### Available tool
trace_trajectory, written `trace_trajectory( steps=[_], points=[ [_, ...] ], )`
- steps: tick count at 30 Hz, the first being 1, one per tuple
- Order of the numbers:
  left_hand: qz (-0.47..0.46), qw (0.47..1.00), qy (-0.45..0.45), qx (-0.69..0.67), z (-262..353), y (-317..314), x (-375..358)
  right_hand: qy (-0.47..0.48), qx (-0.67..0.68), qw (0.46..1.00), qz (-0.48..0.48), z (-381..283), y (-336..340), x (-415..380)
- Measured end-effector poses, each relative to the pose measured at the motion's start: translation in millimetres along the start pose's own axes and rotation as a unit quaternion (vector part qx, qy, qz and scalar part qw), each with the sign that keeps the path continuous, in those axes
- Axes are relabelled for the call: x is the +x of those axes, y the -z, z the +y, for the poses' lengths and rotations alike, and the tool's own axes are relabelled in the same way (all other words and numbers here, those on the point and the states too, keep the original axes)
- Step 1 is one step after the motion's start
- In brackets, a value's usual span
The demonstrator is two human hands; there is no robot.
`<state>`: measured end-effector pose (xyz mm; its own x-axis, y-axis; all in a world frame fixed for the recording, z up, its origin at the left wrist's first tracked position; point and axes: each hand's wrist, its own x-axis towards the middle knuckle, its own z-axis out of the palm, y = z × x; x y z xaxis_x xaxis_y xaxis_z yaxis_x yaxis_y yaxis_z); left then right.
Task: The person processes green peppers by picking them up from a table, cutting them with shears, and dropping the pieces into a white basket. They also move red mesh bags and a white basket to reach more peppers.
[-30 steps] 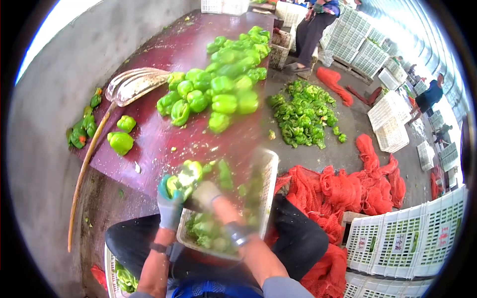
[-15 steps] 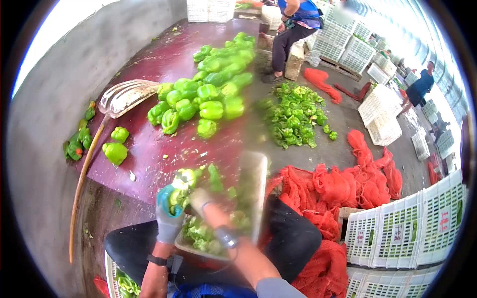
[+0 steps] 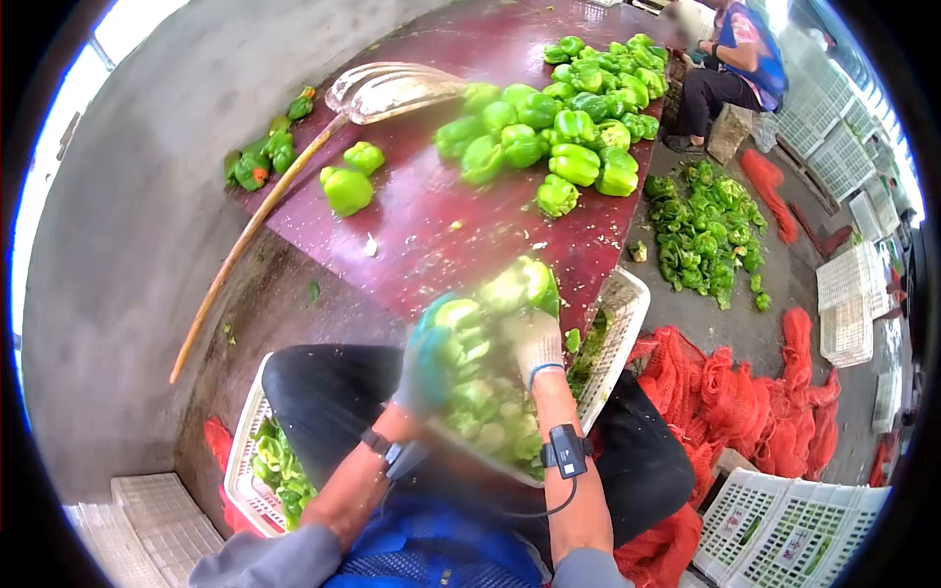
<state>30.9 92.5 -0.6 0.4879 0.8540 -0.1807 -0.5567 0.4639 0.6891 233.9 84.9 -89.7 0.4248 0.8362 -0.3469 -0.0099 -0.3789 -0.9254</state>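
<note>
Green pepper (image 3: pixel 535 282) — long axis blurred

Head camera: worn up top, looking forward and steeply down.
Knees (image 3: pixel 319 392): right below, close, lower half of view.
Left hand (image 3: pixel 421 358), right hand (image 3: pixel 536 343): near, about mid-view.
Table (image 3: pixel 372 260): stretching away toward the top.
Wall (image 3: pixel 118 216): left flank, bowed by the wide lens.
</note>
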Motion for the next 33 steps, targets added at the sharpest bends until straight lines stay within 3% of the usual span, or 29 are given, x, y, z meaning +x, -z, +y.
trace_trajectory(
  steps=[2,3,4,6,7,8,9,10,12,14,16,18,22,24,26,27,28,29,30,32,33],
  points=[
    [0.015,1.000,-0.016,-0.020,-1.9,3.2,1.5,0.013,-0.183,0.982,0.049,-46.5,14.8,-29.8],
    [-0.010,0.990,-0.064,0.129,-2.7,10.8,2.7,-0.001,-0.144,0.988,0.050,-47.6,14.8,-34.8],
    [-0.008,0.989,-0.066,0.129,-0.5,10.9,-1.5,0.000,-0.145,0.988,0.047,-40.7,15.6,-37.8],
    [0.035,0.999,0.011,-0.022,2.8,7.4,-9.2,0.185,-0.302,0.933,0.057,-31.0,20.2,-40.1],
    [0.028,0.999,0.016,-0.011,3.4,9.9,-10.5,0.098,-0.252,0.961,0.058,-57.0,21.5,-52.4],
    [0.012,1.000,0.025,-0.002,0.9,13.8,-11.5,0.223,-0.351,0.907,0.062,-38.3,24.1,-42.7],
    [0.002,0.993,0.040,-0.115,-3.5,18.7,-14.1,0.236,-0.312,0.917,0.077,-36.1,27.1,-42.1],
    [-0.015,0.999,-0.032,0.040,-7.3,12.4,-19.9,0.248,-0.272,0.925,0.090,-37.0,25.4,-44.4],
    [-0.008,0.938,-0.123,0.323,-27.6,43.6,-16.3,0.143,-0.215,0.957,0.135,-77.7,22.8,-81.5],
    [0.024,1.000,-0.016,-0.013,-22.8,20.6,-23.9,0.133,-0.242,0.958,0.078,-104.2,23.7,-111.1],
    [0.037,0.999,-0.020,0.012,-27.2,15.0,-28.8,0.132,-0.225,0.963,0.060,-101.1,13.5,-130.9],
    [0.058,0.997,-0.036,0.049,-30.1,-0.3,-34.9,0.116,-0.215,0.962,0.118,-81.9,1.3,-142.2],
    [0.047,0.989,-0.075,0.118,-32.3,-22.8,-46.5,0.084,-0.191,0.967,0.143,-46.4,0.2,-150.4],
    [0.011,0.997,-0.042,0.063,-29.7,-33.4,-53.9,0.253,-0.172,0.932,0.195,16.4,-9.1,-133.0],
    [-0.034,0.972,-0.099,0.210,-48.7,-1.2,-50.0,0.083,-0.103,0.985,0.113,-29.8,11.3,-160.1],
    [-0.042,0.998,-0.021,0.048,-55.5,11.2,-47.4,0.096,-0.132,0.978,0.132,-56.0,19.5,-170.3],
    [-0.050,0.990,0.057,-0.118,-63.7,18.2,-48.1,0.107,-0.162,0.969,0.153,-68.4,25.7,-179.6],
    [-0.029,0.976,-0.079,0.198,-78.6,20.1,-42.7,0.121,-0.090,0.977,0.154,-62.9,27.4,-181.7],
    [-0.056,0.976,-0.045,0.205,-67.8,21.3,-52.9,0.134,-0.083,0.973,0.169,-64.2,30.0,-186.6],
    [-0.043,0.992,0.089,-0.078,-50.6,-15.9,-64.8,0.120,-0.096,0.978,0.141,-56.3,38.1,-187.6],
    [-0.055,0.990,0.101,-0.083,-48.3,-22.8,-67.8,0.119,-0.096,0.979,0.137,-54.8,41.0,-191.6]
  ],
)
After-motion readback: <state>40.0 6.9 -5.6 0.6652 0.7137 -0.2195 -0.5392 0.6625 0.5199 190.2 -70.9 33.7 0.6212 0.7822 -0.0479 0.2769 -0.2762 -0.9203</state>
